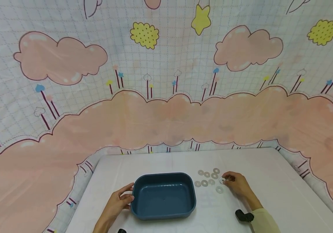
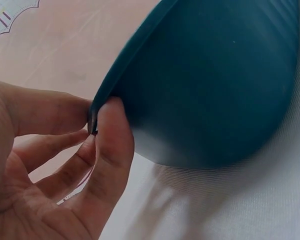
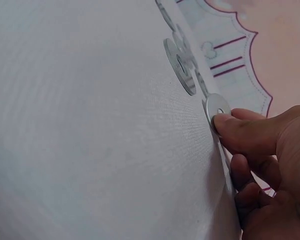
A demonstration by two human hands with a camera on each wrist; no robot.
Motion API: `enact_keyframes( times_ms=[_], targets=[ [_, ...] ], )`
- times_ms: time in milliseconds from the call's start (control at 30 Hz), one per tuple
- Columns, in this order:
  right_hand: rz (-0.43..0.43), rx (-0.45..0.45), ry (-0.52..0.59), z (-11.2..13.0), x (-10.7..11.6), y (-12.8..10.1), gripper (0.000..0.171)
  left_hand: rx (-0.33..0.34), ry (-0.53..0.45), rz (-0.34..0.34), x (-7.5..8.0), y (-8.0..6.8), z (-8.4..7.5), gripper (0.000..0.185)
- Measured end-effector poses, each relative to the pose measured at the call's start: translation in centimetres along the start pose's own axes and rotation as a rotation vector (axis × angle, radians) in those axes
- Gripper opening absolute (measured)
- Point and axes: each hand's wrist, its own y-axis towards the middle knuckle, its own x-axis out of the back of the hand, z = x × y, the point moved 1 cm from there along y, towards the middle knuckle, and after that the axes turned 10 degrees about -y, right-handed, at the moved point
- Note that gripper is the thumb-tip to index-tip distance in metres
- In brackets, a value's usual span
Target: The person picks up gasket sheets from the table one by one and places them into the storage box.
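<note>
Left hand [image 1: 116, 203] pinching tray [image 1: 163, 195] rim; right hand [image 1: 237, 184] fingers [image 3: 230, 127] pressing on a washer [image 1: 222, 180]. Risk: flat washer slipping, scattering neighbours.

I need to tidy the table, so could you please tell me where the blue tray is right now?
In the head view the blue tray sits on the white table near its front edge, the left hand holding its left rim, with the washers to its right.

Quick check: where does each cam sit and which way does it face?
Head: high, looking forward and down at the table; both hands and forearms show.
Left wrist: beside the left hand, facing the blue tray it pinches.
Right wrist: low over the cloth, facing the washers; right hand touches one.
Shared: head and left wrist both show the tray.
</note>
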Motion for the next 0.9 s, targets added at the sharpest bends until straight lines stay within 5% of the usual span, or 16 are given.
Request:
enact_keyframes(
  times_ms=[467, 900],
  targets=[
    [0.004, 0.002, 0.042, 0.8, 0.4, -0.3, 0.009, 0.001, -0.028, -0.004, 0.0, 0.0, 0.0, 0.061],
    [0.081, 0.054, 0.265, 2.9, 1.6, -0.4, 0.019, -0.009, -0.05, -0.068, -0.6, 0.3, 0.0, 0.055]
  ],
)
